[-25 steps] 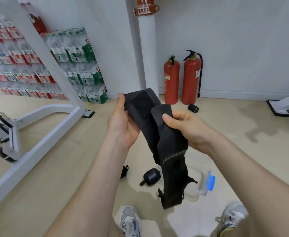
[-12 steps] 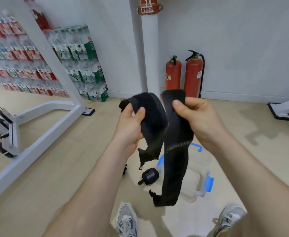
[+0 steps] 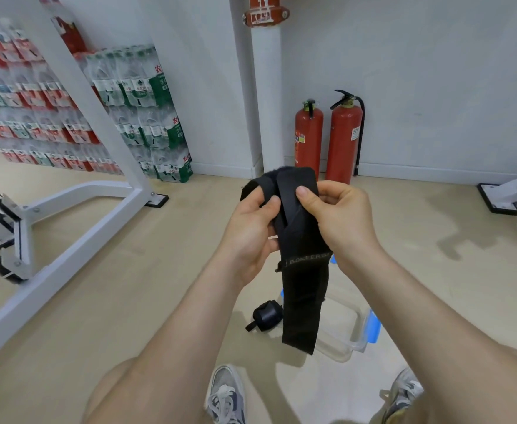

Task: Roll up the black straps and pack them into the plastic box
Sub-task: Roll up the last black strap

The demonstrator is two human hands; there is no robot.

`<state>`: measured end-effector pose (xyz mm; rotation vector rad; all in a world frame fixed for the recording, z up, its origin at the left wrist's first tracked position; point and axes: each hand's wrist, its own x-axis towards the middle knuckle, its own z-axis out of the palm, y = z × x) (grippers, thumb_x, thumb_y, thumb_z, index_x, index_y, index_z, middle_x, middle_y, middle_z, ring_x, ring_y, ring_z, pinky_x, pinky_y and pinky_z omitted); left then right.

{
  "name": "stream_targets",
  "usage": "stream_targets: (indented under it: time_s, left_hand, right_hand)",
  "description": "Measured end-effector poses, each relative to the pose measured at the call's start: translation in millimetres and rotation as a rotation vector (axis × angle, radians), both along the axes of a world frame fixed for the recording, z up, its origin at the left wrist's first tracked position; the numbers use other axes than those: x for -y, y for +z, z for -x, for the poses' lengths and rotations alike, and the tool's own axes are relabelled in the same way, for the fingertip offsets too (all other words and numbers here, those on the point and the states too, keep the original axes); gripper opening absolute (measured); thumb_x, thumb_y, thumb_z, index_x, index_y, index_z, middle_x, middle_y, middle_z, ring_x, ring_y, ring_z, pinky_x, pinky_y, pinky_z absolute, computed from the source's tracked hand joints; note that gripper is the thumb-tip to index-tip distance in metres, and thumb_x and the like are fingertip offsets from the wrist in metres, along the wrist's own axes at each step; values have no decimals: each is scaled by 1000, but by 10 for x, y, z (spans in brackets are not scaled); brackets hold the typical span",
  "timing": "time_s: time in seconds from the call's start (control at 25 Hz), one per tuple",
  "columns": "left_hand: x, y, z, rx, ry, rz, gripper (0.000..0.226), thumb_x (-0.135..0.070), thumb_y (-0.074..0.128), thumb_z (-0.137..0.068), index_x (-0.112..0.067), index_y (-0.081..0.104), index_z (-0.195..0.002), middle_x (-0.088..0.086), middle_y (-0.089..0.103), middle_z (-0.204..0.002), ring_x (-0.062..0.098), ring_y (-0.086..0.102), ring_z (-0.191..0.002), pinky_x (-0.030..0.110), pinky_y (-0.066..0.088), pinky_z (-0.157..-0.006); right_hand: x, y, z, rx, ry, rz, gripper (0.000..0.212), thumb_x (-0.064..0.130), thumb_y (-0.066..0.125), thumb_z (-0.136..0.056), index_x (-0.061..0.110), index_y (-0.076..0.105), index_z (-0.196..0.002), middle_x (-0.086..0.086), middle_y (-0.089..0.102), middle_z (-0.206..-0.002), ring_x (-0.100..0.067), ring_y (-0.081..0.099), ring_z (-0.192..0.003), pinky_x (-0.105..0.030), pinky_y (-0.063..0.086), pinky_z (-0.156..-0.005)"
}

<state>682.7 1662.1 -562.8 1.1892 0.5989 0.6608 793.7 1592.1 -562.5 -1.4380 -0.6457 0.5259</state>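
A long black strap (image 3: 303, 289) with grey lettering hangs in front of me, folded over at its top. My left hand (image 3: 251, 231) pinches the folded top from the left, thumb on the cloth. My right hand (image 3: 339, 218) grips the same top from the right, thumb pressed on the fold. The strap's free end dangles over the clear plastic box (image 3: 347, 328) with blue latches on the floor, which it partly hides. A rolled black strap (image 3: 266, 315) lies on the floor just left of the box.
Two red fire extinguishers (image 3: 327, 136) stand by the white pillar (image 3: 264, 96). A white metal frame (image 3: 76, 191) slants across the left. Stacked water-bottle packs (image 3: 141, 111) line the left wall. My shoes (image 3: 225, 396) show at the bottom.
My hands have come together, closing the strap's two halves into one fold. The short tail that hung from my left hand is now tucked behind the long hanging part.
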Motion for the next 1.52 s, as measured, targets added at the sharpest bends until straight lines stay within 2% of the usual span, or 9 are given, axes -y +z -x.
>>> stream_targets:
  time_s: [0.2, 0.36, 0.52, 0.84, 0.96, 1.04, 1.2, 1.32, 1.52]
  left_hand:
    - [6, 24, 26, -7, -42, -26, 29, -14, 40, -106, -21, 61, -125, 7, 74, -112, 27, 71, -105, 47, 58, -86]
    - [55, 15, 37, -70, -19, -184, 37, -1, 68, -89, -20, 62, -120, 9, 76, -102, 26, 73, -97, 47, 59, -85]
    - [92, -13, -16, -101, 77, -203, 35, 1, 70, -87, -23, 63, -112, 7, 77, -98, 24, 74, -93, 44, 59, -85]
    - [154, -27, -68, -111, 199, -250, 39, 9, 66, -86, -27, 63, -102, 5, 77, -90, 24, 75, -88, 45, 60, -81]
    - [151, -18, -77, -110, 263, -271, 41, 9, 65, -86, -27, 63, -104, 4, 77, -93, 23, 74, -90, 48, 60, -82]
    - [150, -2, -88, -81, 281, -223, 34, 5, 64, -89, -23, 65, -108, 6, 77, -97, 24, 74, -92, 44, 61, -80]
    - [175, -57, -177, 41, 388, -83, 13, -19, 58, -100, -15, 70, -102, 10, 76, -99, 26, 73, -96, 42, 59, -85]
    - [208, -94, -274, -159, 574, -298, 22, -34, 53, -101, -18, 63, -88, 0, 70, -86, 17, 67, -82, 35, 55, -78]
    - [181, -139, -328, -189, 648, -354, 18, -29, 63, -95, -21, 62, -79, -1, 70, -80, 17, 66, -76, 41, 57, -76]
  right_hand:
    - [-24, -13, 5, 13, -33, 3, 20, 24, 74, -87, 11, 74, -102, -6, 76, -87, -23, 73, -86, -48, 59, -83]
    - [-12, -15, 16, 93, -32, -24, 5, 23, 74, -87, 18, 76, -88, -7, 72, -75, -27, 71, -79, -50, 59, -76]
    - [-16, -18, 29, 160, -61, -30, 8, 23, 73, -88, 17, 76, -84, 1, 67, -67, -27, 68, -74, -50, 58, -74]
    - [-59, -53, -10, 219, -80, 38, 15, 28, 77, -83, 24, 69, -96, -6, 59, -107, -15, 59, -90, -37, 56, -85]
    - [-42, -17, -47, -92, 21, 91, 44, 32, 80, -80, 22, 53, -113, -2, 61, -111, -16, 63, -96, -35, 55, -85]
    - [3, 7, -70, -337, 211, 87, 40, 32, 75, -85, 14, 60, -118, -7, 71, -108, -27, 70, -100, -41, 58, -86]
    - [-35, -97, 175, -39, 61, 0, 14, 26, 59, -97, 15, 60, -106, -4, 70, -98, -19, 69, -92, -39, 57, -83]
    - [-87, -197, 302, 248, -31, 69, 27, 35, 39, -104, 10, 48, -106, -5, 65, -96, -27, 62, -91, -47, 50, -81]
    - [-98, -236, 297, 434, -196, -22, 18, 25, 48, -101, 8, 51, -96, -1, 62, -77, -28, 60, -73, -49, 49, -68]
